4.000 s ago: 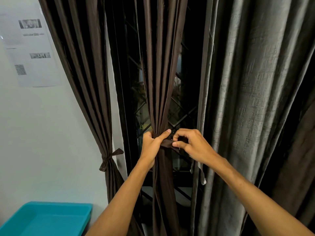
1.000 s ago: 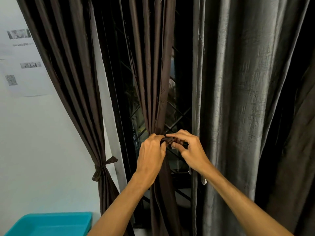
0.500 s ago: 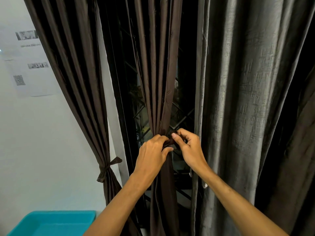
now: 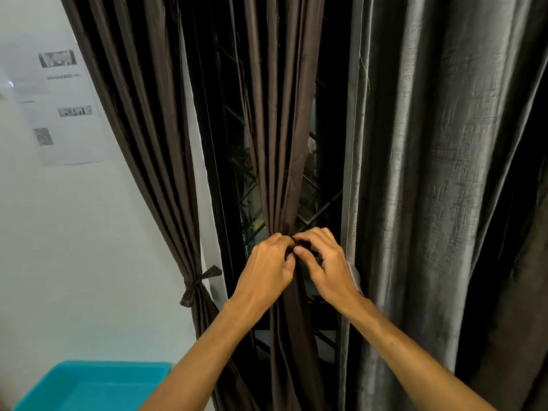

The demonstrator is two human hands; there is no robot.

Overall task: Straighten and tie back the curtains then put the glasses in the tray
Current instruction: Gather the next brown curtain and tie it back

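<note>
A dark brown pleated fabric curtain (image 4: 278, 129) is seen hanging in front of a dark window with a black diagonal metal grille (image 4: 321, 209). It is gathered into a narrow waist at mid-height. At that waist it is gripped by both hands. The left hand (image 4: 267, 269) is curled round the bundle from the left, and a small fold of its cloth is pinched between the thumb and fingertips of the right hand (image 4: 327, 262). The two hands are touching. A second dark brown curtain (image 4: 142, 129), to the left, is drawn in by a knotted brown fabric tie (image 4: 197, 284). A grey textured curtain (image 4: 430, 173) is hung just to the right. A teal plastic tray (image 4: 89, 387) is seen low on the left, below a white wall bearing a printed paper sheet (image 4: 63, 120).
</note>
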